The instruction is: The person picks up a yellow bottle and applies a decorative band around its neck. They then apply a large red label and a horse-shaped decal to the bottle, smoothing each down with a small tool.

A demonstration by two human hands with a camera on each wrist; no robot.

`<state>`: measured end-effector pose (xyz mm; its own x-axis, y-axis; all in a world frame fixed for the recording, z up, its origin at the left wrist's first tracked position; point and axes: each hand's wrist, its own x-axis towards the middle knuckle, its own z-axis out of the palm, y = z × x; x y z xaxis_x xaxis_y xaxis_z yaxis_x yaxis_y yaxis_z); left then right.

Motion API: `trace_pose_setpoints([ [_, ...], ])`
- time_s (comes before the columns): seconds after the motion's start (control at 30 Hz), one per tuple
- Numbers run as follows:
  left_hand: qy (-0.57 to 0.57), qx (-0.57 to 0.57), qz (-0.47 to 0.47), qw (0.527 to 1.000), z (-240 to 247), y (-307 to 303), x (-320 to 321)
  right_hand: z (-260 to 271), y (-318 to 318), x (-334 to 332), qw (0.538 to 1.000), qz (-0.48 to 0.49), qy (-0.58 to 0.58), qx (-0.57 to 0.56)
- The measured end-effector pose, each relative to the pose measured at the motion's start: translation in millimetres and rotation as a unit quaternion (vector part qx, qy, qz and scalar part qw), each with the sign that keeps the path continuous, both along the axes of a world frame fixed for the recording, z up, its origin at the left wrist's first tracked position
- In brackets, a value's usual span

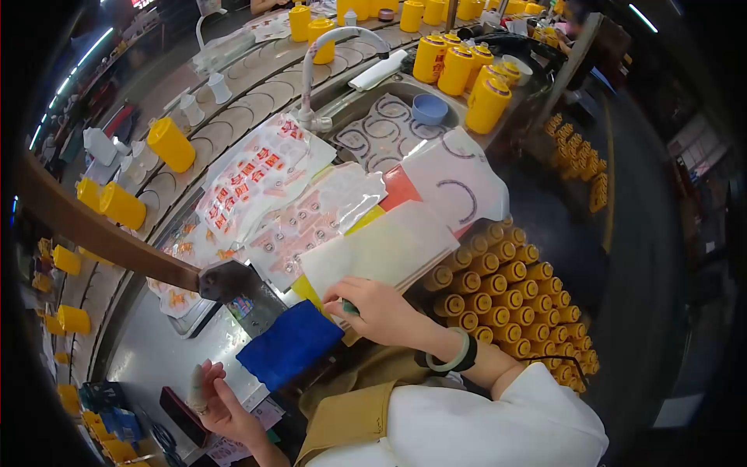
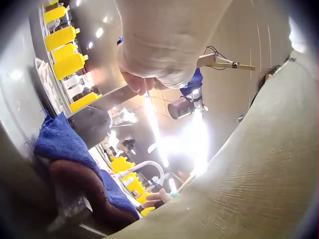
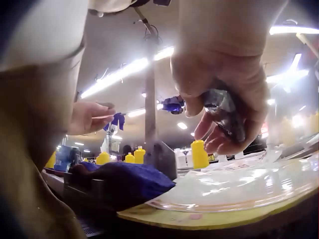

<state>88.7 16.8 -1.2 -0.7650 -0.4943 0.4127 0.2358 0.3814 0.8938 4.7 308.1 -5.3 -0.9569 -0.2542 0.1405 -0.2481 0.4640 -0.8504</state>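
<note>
My right hand (image 1: 381, 311) is over the near edge of a stack of pale sheets (image 1: 373, 247). Its fingers curl round a small dark object (image 3: 225, 115) with a glossy wrapped part, which looks dark green in the head view; I cannot tell its kind. My left hand (image 1: 224, 406) is raised at the lower left, fingers loosely bent and holding nothing, with a pale cover on one finger. Between the hands lies a folded blue cloth (image 1: 289, 346). Beyond the stack are printed decal sheets (image 1: 250, 187) with red characters and pink sheets with small round marks.
A wooden beam (image 1: 117, 226) with a dark end reaches in from the left. Behind the sheets stand a tap (image 1: 306, 89) and a blue bowl (image 1: 429, 110) in a sink. Yellow bottles (image 1: 488, 105) line the curved conveyor and counter; many more (image 1: 510, 300) are packed below right.
</note>
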Motion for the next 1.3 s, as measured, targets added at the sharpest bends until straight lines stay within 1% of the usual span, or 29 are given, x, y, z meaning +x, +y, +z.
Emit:
trace_pose_setpoints([
  [0.07,0.017,-0.004,-0.022,1.000,1,6,5,-3,1,7,1.000,-0.001,-0.013,-0.011],
  [0.1,0.014,-0.001,-0.025,1.000,1,6,7,-12,12,6,1.000,-0.023,-0.008,0.018],
  [0.13,0.015,-0.003,-0.024,1.000,0,5,10,0,29,3,0.996,-0.046,-0.068,0.019],
  [0.17,0.016,-0.002,-0.025,1.000,0,4,12,-13,54,-3,0.994,-0.091,-0.047,0.032],
  [0.2,0.018,-0.001,-0.024,1.000,-1,3,13,-19,83,-14,0.983,-0.172,-0.040,0.058],
  [0.27,0.019,0.002,-0.015,1.000,-1,1,16,-24,148,-43,0.935,-0.306,-0.058,0.167],
  [0.3,0.018,0.006,-0.008,1.000,0,-1,17,-29,183,-58,0.925,-0.336,-0.048,0.170],
  [0.33,0.020,0.006,-0.004,1.000,0,-2,17,-37,215,-67,0.911,-0.351,-0.017,0.214],
  [0.4,0.016,0.000,-0.001,1.000,1,-5,20,-43,257,-76,0.899,-0.330,0.086,0.274],
  [0.5,0.021,-0.001,0.001,1.000,4,-7,13,-53,303,-78,0.930,-0.188,0.087,0.303],
  [0.53,0.021,-0.028,0.015,0.999,5,-12,8,-63,311,-84,0.918,-0.176,0.065,0.350],
  [0.57,0.015,-0.010,0.016,1.000,6,-22,1,-65,316,-82,0.919,-0.143,0.070,0.361],
  [0.6,0.037,0.004,0.010,0.999,13,-31,-10,-77,321,-84,0.943,-0.156,0.061,0.289],
  [0.63,0.036,0.018,0.023,0.999,19,-45,-23,-77,320,-86,0.948,-0.152,0.060,0.275],
  [0.67,0.036,-0.010,0.033,0.999,22,-67,-37,-85,319,-81,0.940,-0.163,0.093,0.285],
  [0.73,0.030,0.011,0.020,0.999,31,-105,-73,-79,299,-75,0.952,-0.208,0.049,0.220],
  [0.8,0.024,-0.037,0.020,0.999,23,-145,-125,-91,307,-76,0.941,-0.225,0.081,0.239],
  [0.83,-0.003,-0.105,0.029,0.994,28,-156,-148,-92,304,-75,0.936,-0.227,0.089,0.255],
  [0.87,0.014,-0.129,0.026,0.991,19,-173,-179,-90,301,-75,0.929,-0.231,0.097,0.272],
  [0.9,-0.011,-0.183,0.078,0.980,8,-190,-216,-89,303,-77,0.932,-0.246,0.107,0.245],
  [0.93,0.008,-0.181,0.095,0.979,2,-203,-253,-95,303,-80,0.935,-0.260,0.117,0.211],
  [0.97,-0.010,-0.242,0.115,0.963,-3,-220,-286,-104,308,-80,0.935,-0.266,0.127,0.197],
  [1.03,-0.056,-0.168,0.079,0.981,-5,-246,-351,-108,310,-86,0.935,-0.271,0.146,0.178],
  [1.07,-0.047,-0.168,0.083,0.981,-7,-253,-382,-98,303,-83,0.939,-0.311,0.058,0.131],
  [1.1,-0.063,-0.222,0.152,0.961,-9,-257,-414,-88,295,-81,0.933,-0.348,-0.032,0.082],
  [1.13,-0.080,-0.272,0.219,0.934,-15,-260,-445,-81,288,-80,0.933,-0.350,-0.024,0.080],
  [1.17,-0.074,-0.268,0.220,0.935,-28,-265,-476,-73,281,-77,0.936,-0.345,-0.048,0.044],
  [1.23,0.013,-0.122,0.267,0.956,-49,-272,-529,-50,255,-67,0.937,-0.343,-0.067,0.007],
  [1.3,0.030,-0.093,0.244,0.965,-39,-251,-533,-20,216,-60,0.942,-0.306,-0.125,-0.064],
])
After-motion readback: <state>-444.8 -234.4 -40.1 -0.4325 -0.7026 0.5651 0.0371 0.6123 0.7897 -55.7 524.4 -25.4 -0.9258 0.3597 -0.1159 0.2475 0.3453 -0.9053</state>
